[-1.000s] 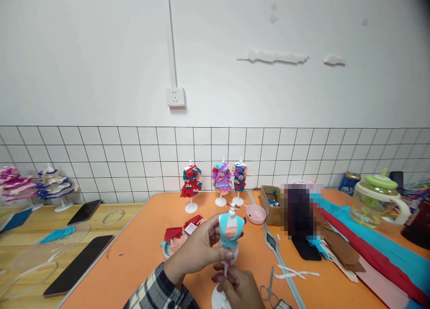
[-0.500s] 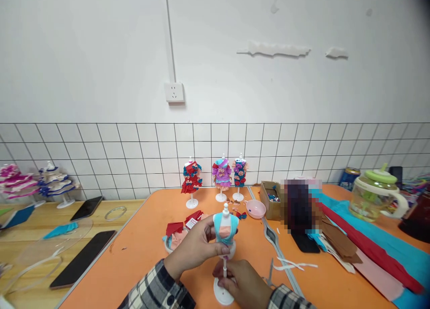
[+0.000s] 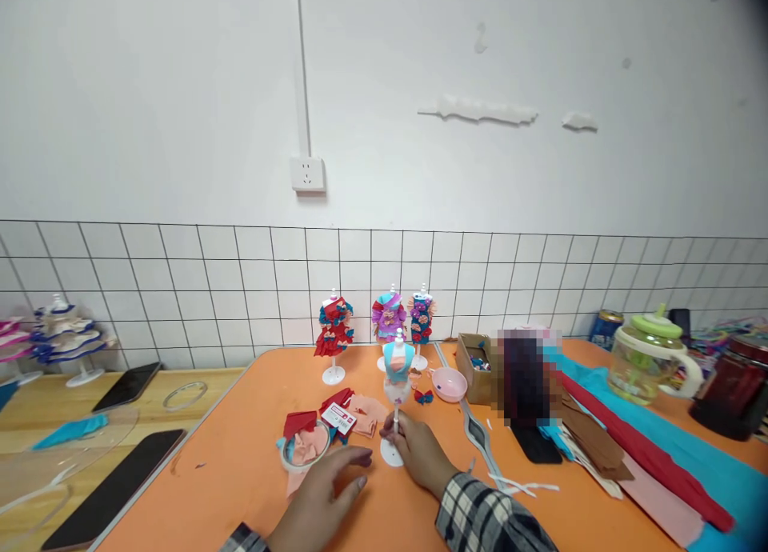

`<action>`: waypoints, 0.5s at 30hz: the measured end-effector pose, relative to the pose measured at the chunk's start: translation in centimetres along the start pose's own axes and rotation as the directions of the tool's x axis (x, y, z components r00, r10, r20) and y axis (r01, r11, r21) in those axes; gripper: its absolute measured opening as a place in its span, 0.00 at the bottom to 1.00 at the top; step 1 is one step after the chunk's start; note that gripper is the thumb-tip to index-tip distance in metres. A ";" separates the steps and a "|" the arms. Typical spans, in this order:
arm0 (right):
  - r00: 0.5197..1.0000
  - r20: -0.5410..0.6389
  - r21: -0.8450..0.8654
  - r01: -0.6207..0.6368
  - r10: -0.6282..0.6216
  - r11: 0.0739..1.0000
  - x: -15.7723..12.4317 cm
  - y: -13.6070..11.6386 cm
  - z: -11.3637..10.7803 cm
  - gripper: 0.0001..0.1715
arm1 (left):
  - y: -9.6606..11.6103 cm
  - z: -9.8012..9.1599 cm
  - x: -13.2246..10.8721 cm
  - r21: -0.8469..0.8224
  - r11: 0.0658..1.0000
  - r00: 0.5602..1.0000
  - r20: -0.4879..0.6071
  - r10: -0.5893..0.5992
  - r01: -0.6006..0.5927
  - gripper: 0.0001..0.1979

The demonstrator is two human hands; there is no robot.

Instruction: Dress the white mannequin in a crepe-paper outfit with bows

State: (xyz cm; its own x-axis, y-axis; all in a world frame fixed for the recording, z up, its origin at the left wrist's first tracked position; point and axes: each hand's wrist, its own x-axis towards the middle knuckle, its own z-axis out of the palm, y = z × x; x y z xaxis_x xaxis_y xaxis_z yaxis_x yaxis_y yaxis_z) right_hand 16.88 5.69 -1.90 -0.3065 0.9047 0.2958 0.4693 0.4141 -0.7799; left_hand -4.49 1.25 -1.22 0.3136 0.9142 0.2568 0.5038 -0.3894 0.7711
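Observation:
A small white doll mannequin (image 3: 398, 376) on a stand wears a light blue and peach wrapped top. My right hand (image 3: 417, 450) grips its thin stem just above the round white base (image 3: 391, 454). My left hand (image 3: 327, 492) holds nothing; its fingers are apart, low over the orange table and left of the base. Nearest to it is a round container (image 3: 286, 456) with red and peach fabric scraps. Beside that lie a white and red label card (image 3: 338, 418) and folded peach cloth (image 3: 367, 414).
Three dressed mannequins, one in a red dress (image 3: 334, 336), stand at the back. A pink bowl (image 3: 450, 385), a cardboard box (image 3: 477, 388), fabric strips (image 3: 648, 448) and a green-lidded jug (image 3: 645, 364) occupy the right. Dark phones (image 3: 117, 484) lie on the wooden table to the left.
My left hand has let go of the mannequin's torso and moved down and left. The mannequin, held in my right hand, has moved farther back on the table.

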 end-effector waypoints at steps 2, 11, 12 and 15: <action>1.000 -0.015 0.011 -0.007 0.007 1.000 0.4 0.4 0.2 0.14 | -0.2 0.1 -0.5 0.082 0.994 0.998 0.006 0.069 -0.069 0.14; 0.995 -0.095 0.026 -0.007 0.009 1.000 0.0 1.7 1.1 0.33 | 0.0 1.2 -1.0 0.224 0.949 0.970 0.147 0.194 -0.223 0.15; 0.994 -0.106 0.022 -0.007 0.009 1.000 -0.1 1.8 1.2 0.34 | 0.0 1.2 -1.1 0.227 0.949 0.971 0.148 0.190 -0.220 0.15; 0.990 -0.140 0.015 0.006 -0.004 1.000 -0.3 1.8 1.2 0.37 | 0.1 1.1 -1.1 0.235 0.947 0.970 0.154 0.188 -0.221 0.14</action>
State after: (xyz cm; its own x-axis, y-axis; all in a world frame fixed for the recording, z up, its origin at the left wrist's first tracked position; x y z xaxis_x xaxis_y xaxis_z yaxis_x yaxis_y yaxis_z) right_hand 16.79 6.04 -4.08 -0.1890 0.9084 0.3730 0.4553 0.4176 -0.7863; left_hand -3.91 0.05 -2.03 0.5227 0.7962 0.3046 0.5969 -0.5969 0.5361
